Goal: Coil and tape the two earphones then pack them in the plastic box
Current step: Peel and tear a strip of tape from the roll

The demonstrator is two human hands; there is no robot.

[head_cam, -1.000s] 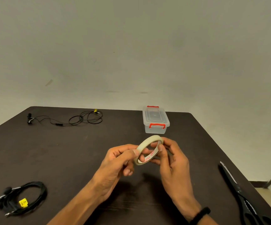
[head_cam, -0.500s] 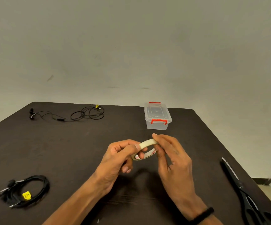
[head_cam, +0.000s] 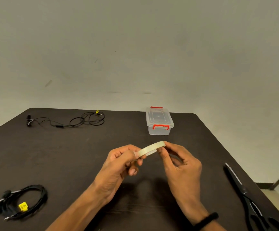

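Note:
Above the middle of the dark table (head_cam: 68, 155) both hands hold a cream roll of tape (head_cam: 149, 148), tilted almost edge-on. My left hand (head_cam: 122, 162) pinches its left end between thumb and fingers. My right hand (head_cam: 179, 165) pinches its right end with curled fingers. A coiled black earphone (head_cam: 23, 201) with a yellow tag lies at the near left. A second black earphone (head_cam: 78, 120), loosely spread with its cable stretched out, lies at the far left. The clear plastic box (head_cam: 159, 121) with red clips stands closed at the far centre.
Black scissors (head_cam: 248, 199) lie along the table's right edge. The table's right edge drops to a light floor. A plain wall stands behind the table.
The tape roll has turned from facing me as a ring to lying nearly edge-on. Both hands have kept their hold and rotated it.

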